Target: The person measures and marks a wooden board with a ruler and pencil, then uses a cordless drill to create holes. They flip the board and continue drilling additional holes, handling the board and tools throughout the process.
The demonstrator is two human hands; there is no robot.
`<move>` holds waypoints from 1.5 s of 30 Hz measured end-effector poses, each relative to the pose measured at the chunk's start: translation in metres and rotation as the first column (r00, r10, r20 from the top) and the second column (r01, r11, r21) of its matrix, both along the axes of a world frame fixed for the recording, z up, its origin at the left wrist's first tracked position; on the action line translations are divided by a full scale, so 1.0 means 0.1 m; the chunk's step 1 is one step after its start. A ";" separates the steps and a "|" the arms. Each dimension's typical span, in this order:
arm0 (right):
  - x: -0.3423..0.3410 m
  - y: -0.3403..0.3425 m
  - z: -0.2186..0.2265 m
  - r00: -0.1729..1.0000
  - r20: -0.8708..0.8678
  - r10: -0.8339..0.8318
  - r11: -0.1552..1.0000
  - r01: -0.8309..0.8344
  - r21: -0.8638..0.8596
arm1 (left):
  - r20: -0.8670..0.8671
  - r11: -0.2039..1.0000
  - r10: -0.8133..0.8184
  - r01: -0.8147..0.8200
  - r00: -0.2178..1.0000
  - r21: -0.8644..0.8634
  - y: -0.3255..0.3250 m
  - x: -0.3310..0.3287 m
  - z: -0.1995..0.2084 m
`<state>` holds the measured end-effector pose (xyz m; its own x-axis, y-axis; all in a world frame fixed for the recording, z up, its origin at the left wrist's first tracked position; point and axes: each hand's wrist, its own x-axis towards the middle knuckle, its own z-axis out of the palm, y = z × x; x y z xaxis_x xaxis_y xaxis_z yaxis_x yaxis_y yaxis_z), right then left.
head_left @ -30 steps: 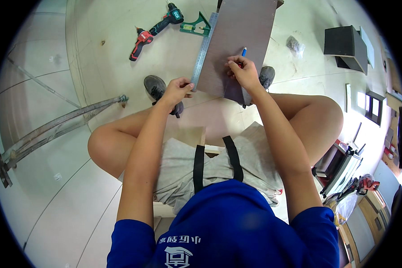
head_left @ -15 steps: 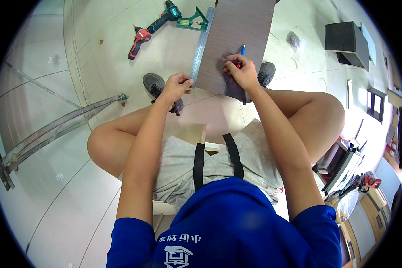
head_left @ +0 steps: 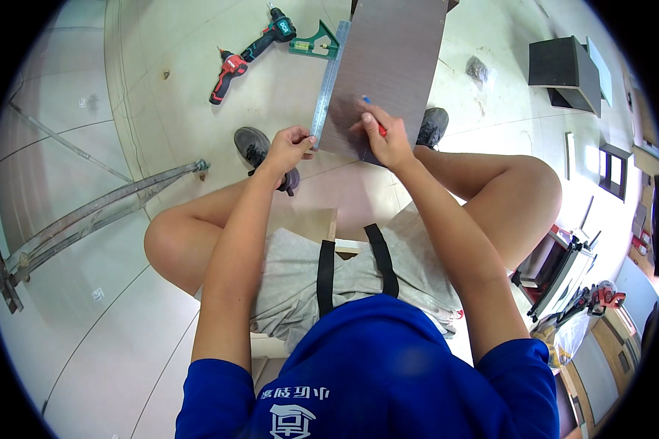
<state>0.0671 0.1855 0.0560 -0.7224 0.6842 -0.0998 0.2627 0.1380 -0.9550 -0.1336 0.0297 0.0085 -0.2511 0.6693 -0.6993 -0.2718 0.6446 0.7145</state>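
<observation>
A dark brown board (head_left: 392, 55) extends away from me between my feet. Along its left edge lies the steel blade of a combination square (head_left: 327, 91), whose green head rests near the far end. My left hand (head_left: 291, 148) is closed, thumb and fingers pinching the blade's near end beside the board's corner. Over the near part of the board, my right hand (head_left: 388, 137) is closed on a red-and-blue pencil (head_left: 382, 130). The pencil's blue end points away and to the left; its lower part is hidden by the fingers.
Two cordless drills, one teal (head_left: 273, 34) and one red (head_left: 229, 73), lie on the floor at far left. A metal frame (head_left: 102, 205) stands left. To the right are a small plastic bag (head_left: 478, 70), a black box (head_left: 564, 69) and a red tool (head_left: 605, 296).
My right hand has moved left and toward me across the board, and the pencil now leans left. My left hand stays at the blade's near end.
</observation>
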 end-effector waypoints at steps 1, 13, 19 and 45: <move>-0.05 -0.10 0.01 0.995 -0.068 -0.072 0.997 0.069 -0.046 | 0.002 1.000 -0.005 0.005 1.000 0.004 0.00 0.01 -0.01; -0.34 -0.38 -0.28 0.967 -0.107 -0.232 0.970 0.238 0.046 | 0.015 0.999 0.016 -0.016 1.000 0.035 0.03 0.04 0.06; -0.33 -0.37 -0.28 0.977 -0.019 -0.211 0.974 0.212 0.074 | 0.010 0.999 0.002 -0.002 1.000 0.036 0.02 0.03 0.06; -0.32 -0.35 -0.22 0.988 -0.021 -0.155 0.985 0.156 0.076 | 0.031 0.999 0.029 -0.029 0.999 0.023 0.02 0.05 0.13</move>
